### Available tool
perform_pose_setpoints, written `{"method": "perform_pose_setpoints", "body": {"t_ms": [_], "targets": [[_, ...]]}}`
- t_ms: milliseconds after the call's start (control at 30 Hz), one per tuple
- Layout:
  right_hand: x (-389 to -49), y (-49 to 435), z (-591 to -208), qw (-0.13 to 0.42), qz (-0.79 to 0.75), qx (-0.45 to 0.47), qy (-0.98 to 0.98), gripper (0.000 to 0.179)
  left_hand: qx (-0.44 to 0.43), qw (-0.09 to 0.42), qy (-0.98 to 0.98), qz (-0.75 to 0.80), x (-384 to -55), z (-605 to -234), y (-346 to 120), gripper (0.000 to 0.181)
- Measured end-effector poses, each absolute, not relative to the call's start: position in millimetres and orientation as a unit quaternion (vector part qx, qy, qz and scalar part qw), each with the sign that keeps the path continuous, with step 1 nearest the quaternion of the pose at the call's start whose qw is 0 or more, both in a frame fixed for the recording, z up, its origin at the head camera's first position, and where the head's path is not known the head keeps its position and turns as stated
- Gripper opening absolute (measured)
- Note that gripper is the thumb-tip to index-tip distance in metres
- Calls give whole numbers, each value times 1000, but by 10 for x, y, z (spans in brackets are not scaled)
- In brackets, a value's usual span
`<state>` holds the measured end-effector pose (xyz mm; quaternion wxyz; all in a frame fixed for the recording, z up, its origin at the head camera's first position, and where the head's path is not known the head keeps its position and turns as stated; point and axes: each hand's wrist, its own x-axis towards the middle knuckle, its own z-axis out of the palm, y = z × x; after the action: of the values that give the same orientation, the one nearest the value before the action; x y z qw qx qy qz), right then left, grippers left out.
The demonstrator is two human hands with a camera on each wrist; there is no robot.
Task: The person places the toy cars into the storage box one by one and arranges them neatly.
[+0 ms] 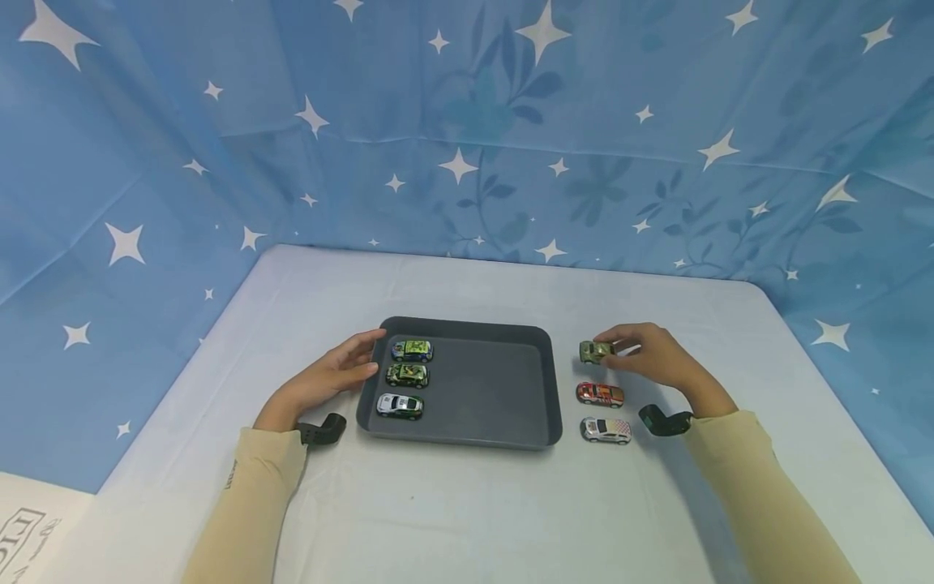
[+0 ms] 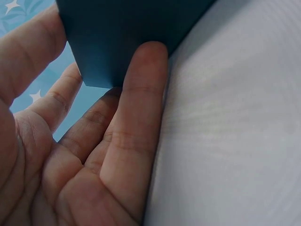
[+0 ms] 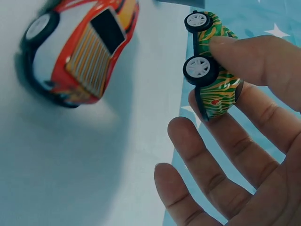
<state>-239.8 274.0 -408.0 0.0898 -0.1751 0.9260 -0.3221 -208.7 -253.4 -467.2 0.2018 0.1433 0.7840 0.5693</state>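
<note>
A dark grey tray (image 1: 481, 397) lies on the white table. My left hand (image 1: 332, 381) rests against its left edge, and in the left wrist view the extended fingers (image 2: 141, 94) touch the tray's outer wall (image 2: 113, 47). To the right of the tray, my right hand (image 1: 653, 354) pinches a green camouflage toy car (image 1: 594, 351) between thumb and fingers. The right wrist view shows that toy car (image 3: 218, 89) side-on, with two white-hubbed wheels. Nearer the body, an orange-red toy car (image 1: 600, 394) and a silver-white toy car (image 1: 606, 430) stand in a column below it.
Inside the tray, along its left side, stand a yellow-green toy car (image 1: 412, 350), a green camouflage-patterned toy car (image 1: 407, 375) and a white-and-green toy car (image 1: 400, 406). A blue star-patterned cloth (image 1: 409, 219) hangs behind the table. Printed paper (image 1: 36, 527) shows at the lower left.
</note>
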Motion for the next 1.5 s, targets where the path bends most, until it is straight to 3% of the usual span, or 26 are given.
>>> {"method": "perform_pose_setpoints", "body": {"t_ms": [933,1500], "targets": [[-2291,2599,-4108,33,-426,-223,876,29,146,205,785,566,-2095,-4674,-2528,72],[-2268,2328,-4097,25,-456,-224,861,31,143,206,784,567,-2094,-4668,-2532,73]]}}
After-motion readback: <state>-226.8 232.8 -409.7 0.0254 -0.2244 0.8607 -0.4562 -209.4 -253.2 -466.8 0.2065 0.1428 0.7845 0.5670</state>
